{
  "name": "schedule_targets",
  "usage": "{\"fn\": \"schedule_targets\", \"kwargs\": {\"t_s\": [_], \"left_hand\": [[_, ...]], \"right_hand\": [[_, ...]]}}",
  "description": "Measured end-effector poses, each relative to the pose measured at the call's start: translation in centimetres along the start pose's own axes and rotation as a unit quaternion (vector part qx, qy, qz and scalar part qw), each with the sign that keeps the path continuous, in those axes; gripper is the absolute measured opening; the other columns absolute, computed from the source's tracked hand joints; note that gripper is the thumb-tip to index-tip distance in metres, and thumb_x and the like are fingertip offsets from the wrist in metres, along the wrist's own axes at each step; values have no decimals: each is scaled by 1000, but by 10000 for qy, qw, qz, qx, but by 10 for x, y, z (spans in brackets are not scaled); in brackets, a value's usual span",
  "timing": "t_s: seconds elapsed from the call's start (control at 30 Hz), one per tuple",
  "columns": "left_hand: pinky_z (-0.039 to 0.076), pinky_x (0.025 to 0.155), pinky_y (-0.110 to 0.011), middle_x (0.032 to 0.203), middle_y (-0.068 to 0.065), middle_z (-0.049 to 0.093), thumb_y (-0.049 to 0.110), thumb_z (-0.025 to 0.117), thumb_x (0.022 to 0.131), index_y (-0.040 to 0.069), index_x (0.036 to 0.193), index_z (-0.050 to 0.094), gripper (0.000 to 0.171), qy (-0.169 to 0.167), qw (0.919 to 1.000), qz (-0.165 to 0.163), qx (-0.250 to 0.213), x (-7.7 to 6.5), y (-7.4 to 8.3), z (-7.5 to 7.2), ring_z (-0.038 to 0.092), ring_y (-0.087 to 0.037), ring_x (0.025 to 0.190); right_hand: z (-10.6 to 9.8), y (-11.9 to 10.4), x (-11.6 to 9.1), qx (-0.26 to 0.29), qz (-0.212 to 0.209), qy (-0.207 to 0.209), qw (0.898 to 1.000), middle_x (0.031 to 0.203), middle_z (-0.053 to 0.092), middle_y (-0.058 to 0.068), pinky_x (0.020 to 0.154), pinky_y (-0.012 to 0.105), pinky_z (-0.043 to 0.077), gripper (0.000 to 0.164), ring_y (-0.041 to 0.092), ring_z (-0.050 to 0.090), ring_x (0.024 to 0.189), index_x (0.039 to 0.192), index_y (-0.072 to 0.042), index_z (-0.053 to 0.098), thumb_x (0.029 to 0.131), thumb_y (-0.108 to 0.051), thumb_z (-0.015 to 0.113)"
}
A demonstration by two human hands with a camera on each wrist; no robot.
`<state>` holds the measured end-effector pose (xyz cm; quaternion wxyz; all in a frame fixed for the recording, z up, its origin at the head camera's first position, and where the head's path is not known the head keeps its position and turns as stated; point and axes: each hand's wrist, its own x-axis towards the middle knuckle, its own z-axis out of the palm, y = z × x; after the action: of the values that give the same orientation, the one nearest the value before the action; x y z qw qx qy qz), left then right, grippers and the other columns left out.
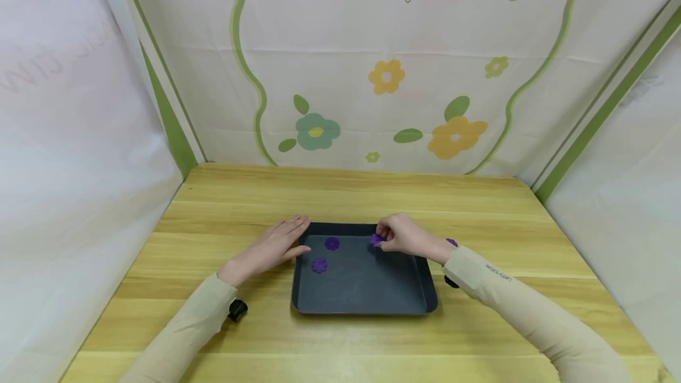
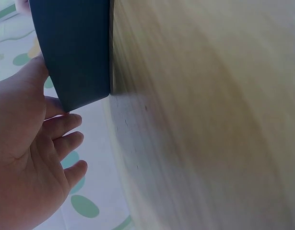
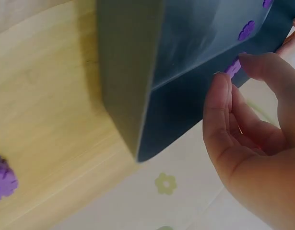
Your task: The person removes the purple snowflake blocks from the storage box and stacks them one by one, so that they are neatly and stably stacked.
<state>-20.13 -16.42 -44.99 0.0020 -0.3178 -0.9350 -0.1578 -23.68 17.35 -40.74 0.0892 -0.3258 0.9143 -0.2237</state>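
Observation:
A dark rectangular baking tray (image 1: 367, 306) sits on the table. Against its far left corner rests my left hand (image 1: 271, 247), fingers stretched out and thumb over the rim; the left wrist view shows the tray's outer wall (image 2: 77, 48) beside that hand. Over the tray's far side, my right hand (image 1: 407, 235) pinches a purple flower-shaped piece (image 3: 233, 67) between thumb and fingertips. Two similar purple flower pieces lie inside the tray at the left, one (image 1: 332, 243) near the far wall and the other (image 1: 319, 265) closer to me.
More purple flower pieces (image 3: 3, 179) lie on the wooden table (image 1: 351, 347) right of the tray, partly hidden behind the right wrist in the head view. White printed curtains (image 1: 340, 64) surround the table's back and sides.

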Motion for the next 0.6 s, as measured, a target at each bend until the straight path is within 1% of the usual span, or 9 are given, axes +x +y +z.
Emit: {"fn": "schedule_targets", "kwargs": {"t_s": [0.2, 0.43, 0.6], "left_hand": [[28, 121, -56, 160, -15, 33, 43, 53, 101, 2, 154, 33, 70, 9, 10000, 10, -23, 0, 0, -1, 31, -33, 150], [30, 120, -58, 158, -18, 37, 40, 56, 100, 0, 153, 35, 68, 140, 9999, 68, -20, -1, 1, -1, 34, -35, 148], [30, 120, -57, 158, -17, 37, 40, 56, 100, 1, 153, 36, 68, 155, 9998, 82, 5, 0, 1, -1, 34, -34, 148]], "right_hand": [[-5, 8, -10, -1, 158, 39, 9999, 90, 73, 12, 66, 22, 57, 19, 8, 65, 73, 97, 2, 72, 82, -9, 77], [-13, 18, -21, 1, 315, 232, 9992, 89, 73, 12, 66, 22, 57, 19, 10, 66, 74, 97, 2, 72, 82, -8, 76], [-18, 24, -28, -79, 385, 318, 9987, 89, 73, 12, 66, 21, 56, 18, 9, 64, 72, 98, 1, 71, 83, -8, 75]]}}
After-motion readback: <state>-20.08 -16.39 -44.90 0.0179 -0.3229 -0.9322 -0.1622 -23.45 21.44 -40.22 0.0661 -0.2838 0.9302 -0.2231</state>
